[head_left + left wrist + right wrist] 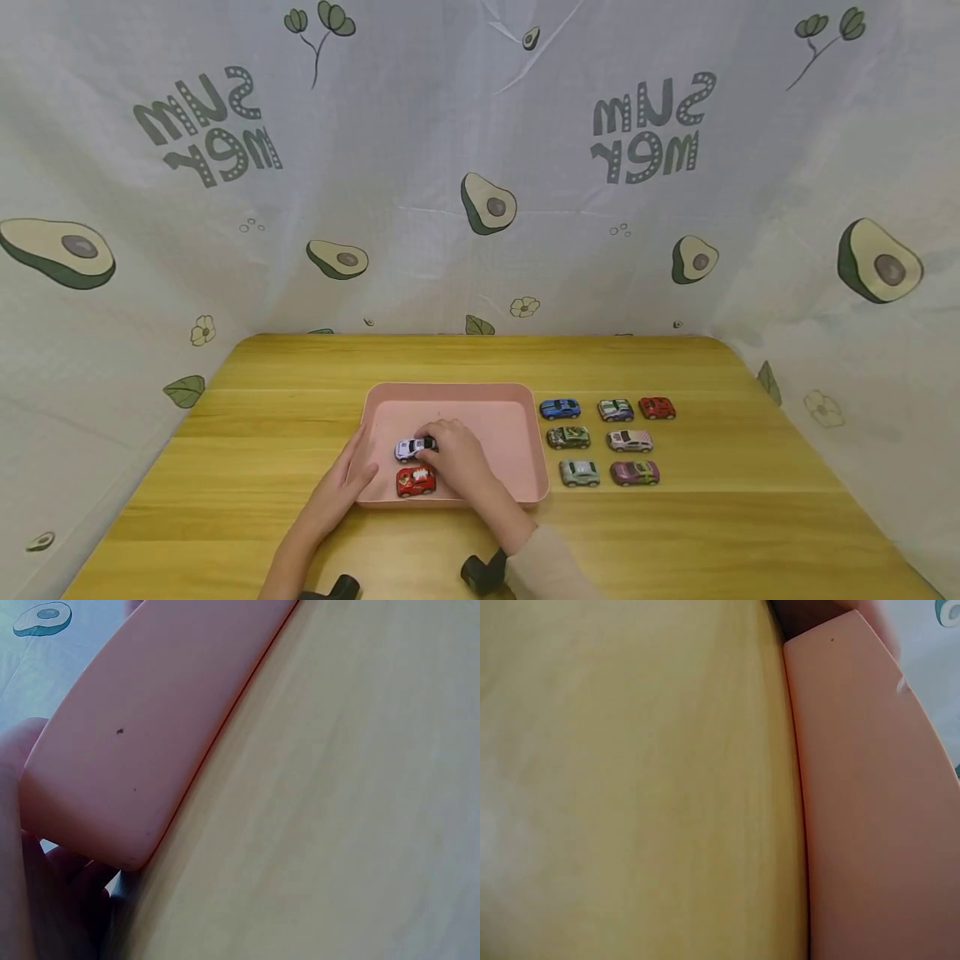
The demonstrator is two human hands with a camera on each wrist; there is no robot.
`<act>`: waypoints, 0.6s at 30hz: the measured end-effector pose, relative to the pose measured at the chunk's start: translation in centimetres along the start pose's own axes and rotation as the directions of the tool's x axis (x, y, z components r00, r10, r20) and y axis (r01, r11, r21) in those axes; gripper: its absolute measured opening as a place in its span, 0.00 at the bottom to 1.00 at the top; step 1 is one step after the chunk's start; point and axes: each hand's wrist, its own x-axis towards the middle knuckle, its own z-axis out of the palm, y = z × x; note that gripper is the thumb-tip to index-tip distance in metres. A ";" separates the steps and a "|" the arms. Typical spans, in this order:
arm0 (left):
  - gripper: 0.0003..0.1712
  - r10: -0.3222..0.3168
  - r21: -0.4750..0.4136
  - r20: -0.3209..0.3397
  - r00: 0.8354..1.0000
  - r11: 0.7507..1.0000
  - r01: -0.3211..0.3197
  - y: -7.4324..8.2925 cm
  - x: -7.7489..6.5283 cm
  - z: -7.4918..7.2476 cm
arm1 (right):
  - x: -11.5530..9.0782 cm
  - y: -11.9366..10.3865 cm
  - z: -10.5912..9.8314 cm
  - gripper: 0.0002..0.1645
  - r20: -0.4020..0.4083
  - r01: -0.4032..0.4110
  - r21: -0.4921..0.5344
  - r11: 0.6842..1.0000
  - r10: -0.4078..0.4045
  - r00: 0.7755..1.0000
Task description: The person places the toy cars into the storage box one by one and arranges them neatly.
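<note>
A shallow pink tray (487, 417) rests on the table. My left hand (337, 483) holds its near left corner, fingers along the outer left side and thumb over the rim; in the left wrist view the thumb (26, 746) laps the edge of the tray wall (142, 720). Inside the tray, my right hand (456, 458) pinches the right end of a white toy car (408, 449) between thumb and fingertips. Just nearer to me, a red toy car (415, 481) lies in the tray. The right wrist view shows the tray's front wall (877, 780), with the cars hidden behind it.
Right of the tray several toy cars stand in loose rows, among them a blue one (560, 408), a green one (568, 437), a grey one (580, 473), a purple one (635, 472) and a red one (657, 407). A printed curtain (420, 167) hangs behind the wooden table (262, 417).
</note>
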 end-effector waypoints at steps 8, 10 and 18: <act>0.38 0.004 -0.006 0.004 1.000 1.000 -0.004 0.0 0.0 0.0 | -0.1 0.0 0.2 0.12 0.025 0.015 -0.061 0.998 -0.013 1.000; 0.38 0.005 -0.012 0.009 1.000 1.000 -0.004 0.0 0.0 0.0 | -0.1 0.0 0.2 0.13 0.029 0.015 -0.073 0.997 -0.013 0.999; 0.38 0.007 -0.019 0.007 1.000 1.000 -0.007 0.0 0.0 0.0 | -0.2 -0.1 -0.1 0.14 0.020 0.005 -0.059 0.998 -0.004 1.000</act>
